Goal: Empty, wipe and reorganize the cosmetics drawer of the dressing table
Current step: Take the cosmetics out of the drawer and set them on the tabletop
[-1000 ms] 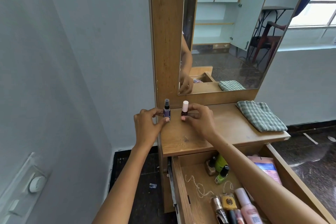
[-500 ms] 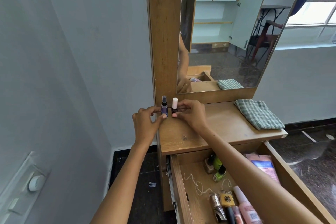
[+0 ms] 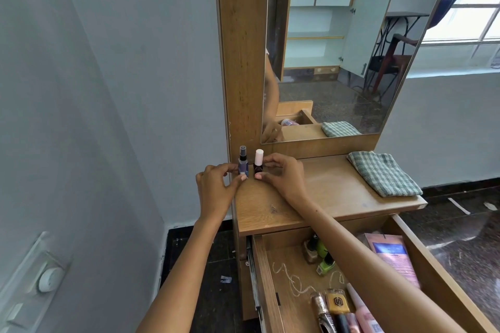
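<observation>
Wooden dressing table top (image 3: 324,197) carries two small bottles at its back left corner, close to the mirror frame (image 3: 240,62). The left hand (image 3: 216,186) pinches the blue spray bottle (image 3: 243,163) between thumb and fingers, and the right hand (image 3: 284,178) pinches the dark bottle with the pale pink cap (image 3: 258,162) in the same way. Both bottles stand upright, just beside each other, and I cannot tell if they touch. A folded checked cloth (image 3: 384,173) lies at the right edge of the top, well apart from the hands.

Below the top the cosmetics drawer (image 3: 263,278) is pulled open. At its back end there are a brownish nail polish bottle (image 3: 311,250) and two green nail polish bottles (image 3: 326,265). A pink sachet (image 3: 392,257) lies along the right side of the drawer. At its front end several tubes (image 3: 338,311) lie together, partly cut by the lower border of the view. The right forearm passes over the drawer and hides a part of it.
</observation>
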A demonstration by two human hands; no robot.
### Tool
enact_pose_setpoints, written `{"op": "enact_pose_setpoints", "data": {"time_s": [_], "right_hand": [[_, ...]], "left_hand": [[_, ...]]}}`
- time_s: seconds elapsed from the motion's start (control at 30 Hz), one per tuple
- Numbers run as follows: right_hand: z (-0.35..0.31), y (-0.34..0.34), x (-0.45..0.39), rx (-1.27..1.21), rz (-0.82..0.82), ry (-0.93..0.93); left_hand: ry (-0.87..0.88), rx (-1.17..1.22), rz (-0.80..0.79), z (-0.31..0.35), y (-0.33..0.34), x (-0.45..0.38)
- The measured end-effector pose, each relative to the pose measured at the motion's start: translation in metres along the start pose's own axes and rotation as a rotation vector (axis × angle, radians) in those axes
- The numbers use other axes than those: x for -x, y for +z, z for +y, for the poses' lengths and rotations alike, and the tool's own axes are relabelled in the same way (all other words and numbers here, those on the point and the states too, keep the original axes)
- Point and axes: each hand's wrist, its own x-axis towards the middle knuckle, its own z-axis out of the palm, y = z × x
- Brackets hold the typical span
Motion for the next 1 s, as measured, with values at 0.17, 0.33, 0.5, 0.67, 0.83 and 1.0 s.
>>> {"op": "enact_pose_setpoints", "data": {"time_s": [0.17,0.33,0.5,0.67,0.83,1.0], "right_hand": [[0.002,0.001,0.000,0.003,-0.022,-0.004],[0.005,0.001,-0.001,0.014,-0.022,0.010],[-0.001,-0.005,0.006,-0.006,0.000,0.015],[-0.005,-0.051,0.053,0.092,0.081,0.017],[-0.005,-0.110,0.124,0.260,0.066,-0.063],[-0.003,-0.120,0.167,0.616,-0.044,-0.235]], "left_hand": [[-0.006,0.011,0.003,-0.001,0.000,0.002],[-0.020,0.027,-0.008,0.000,0.000,0.005],[-0.016,-0.002,0.035,0.008,-0.009,0.020],[0.097,-0.079,0.083,0.033,-0.033,0.067],[0.230,-0.088,-0.107,0.062,-0.040,0.118],[0.285,-0.077,-0.274,0.080,-0.026,0.134]]}}
